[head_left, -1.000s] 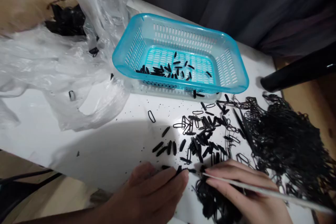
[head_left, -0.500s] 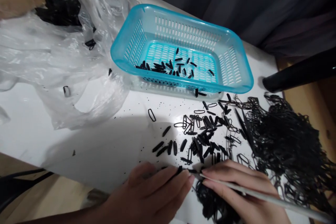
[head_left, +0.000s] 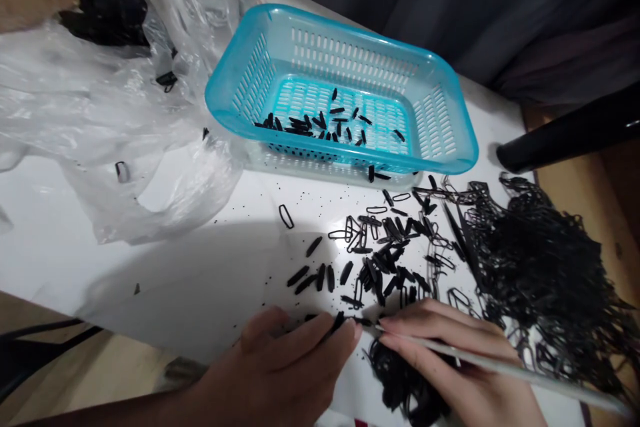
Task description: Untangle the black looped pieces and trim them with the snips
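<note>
Compared with one second ago, the gap between the hands is narrowed, so close handling of a short black strip [head_left: 361, 322] appears to be under way. The strip is seen between the fingertips of the two hands, just above the white tabletop [head_left: 175, 280] or on it; which cannot be told. By the right hand [head_left: 477, 387], a long, thin, pale grey tool [head_left: 540, 379] is pinched, its tip pointed at the strip. The left hand's [head_left: 295, 360] fingers are pressed together; whether anything is gripped cannot be told. Below the right fingertips, a tangled black clump [head_left: 397, 373] is seen.
</note>
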Tool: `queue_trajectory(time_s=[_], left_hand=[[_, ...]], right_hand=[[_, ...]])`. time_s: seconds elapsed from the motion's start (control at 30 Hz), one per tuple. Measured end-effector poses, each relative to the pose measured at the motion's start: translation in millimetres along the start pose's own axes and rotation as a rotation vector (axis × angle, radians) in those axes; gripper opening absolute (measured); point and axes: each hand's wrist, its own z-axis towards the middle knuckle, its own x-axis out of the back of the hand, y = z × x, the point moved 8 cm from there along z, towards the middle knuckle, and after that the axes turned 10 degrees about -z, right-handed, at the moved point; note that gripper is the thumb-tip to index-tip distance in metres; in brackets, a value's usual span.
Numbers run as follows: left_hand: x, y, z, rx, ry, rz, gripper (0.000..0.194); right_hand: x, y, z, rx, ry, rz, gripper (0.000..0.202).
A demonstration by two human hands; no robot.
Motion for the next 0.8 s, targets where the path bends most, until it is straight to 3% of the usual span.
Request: queue_trajectory(time_s=[0.17, 0.43, 0.67, 0.8], left_hand=[[2.7, -0.4, 2.4, -0.004, -0.015, 0.02, 0.02], [-10.0, 1.1, -9.1, 0.019, -0.057, -0.033, 0.022], [-4.7, 1.0, -5.6, 0.011, -0.074, -0.006, 0.023], [-1.4, 1.5, -1.9, 0.072, -0.099, 0.024, 0.024]], right_hand=[[-3.3, 5.1, -3.5, -0.012, 0.021, 0.031, 0.018], [-4.1, 30.5, -16.6, -0.081, -0.043, -0.023, 0.01], [-7.8, 14.2, -9.4, -0.062, -0.006, 0.089, 0.011], [-7.3, 1.7, -4.6, -0.01, -0.006, 0.077, 0.015]])
